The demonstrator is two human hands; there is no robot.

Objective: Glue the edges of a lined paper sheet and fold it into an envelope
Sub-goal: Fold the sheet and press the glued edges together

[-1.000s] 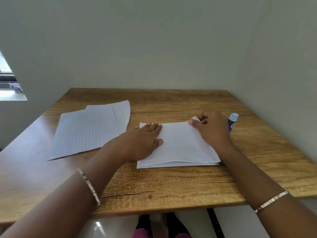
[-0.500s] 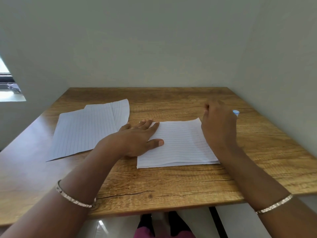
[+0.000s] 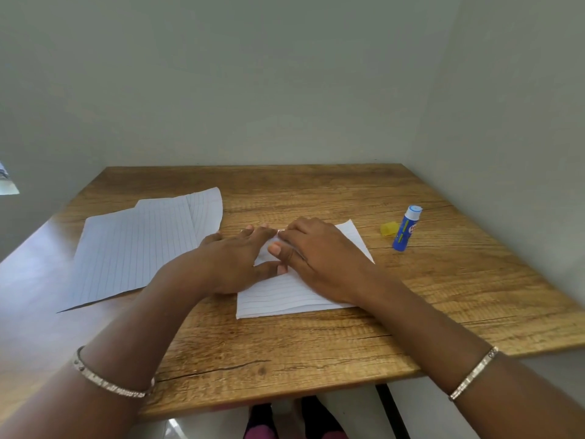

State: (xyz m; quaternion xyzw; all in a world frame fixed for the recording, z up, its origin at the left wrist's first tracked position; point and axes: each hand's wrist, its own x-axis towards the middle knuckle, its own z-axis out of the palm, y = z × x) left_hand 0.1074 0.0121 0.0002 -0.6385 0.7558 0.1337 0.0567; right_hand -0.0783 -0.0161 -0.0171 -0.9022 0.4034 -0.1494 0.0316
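Folded sheet (image 3: 285,296): white with blue ruling, folded into a layered rectangle, flat at the middle of the table (image 3: 316,359), far part covered.
Glue stick (image 3: 406,229): blue tube with a white tip, uncapped, standing on its base, apart to the sheet's right.
Cap (image 3: 388,229): translucent yellow, just left of the stick.

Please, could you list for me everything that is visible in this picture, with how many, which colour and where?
table: one, brown wood, against the wall corner
folded lined paper: one, white, table centre, under both hands
loose lined sheets: at least two, white, overlapping, left of the folded paper
glue stick: one, blue with pale top, standing to the right of the folded paper
cap: one, yellow, lying just left of the glue stick
bracelets: two, silvery, one on each wrist
left hand: flat on the folded paper
right hand: pressing the folded paper
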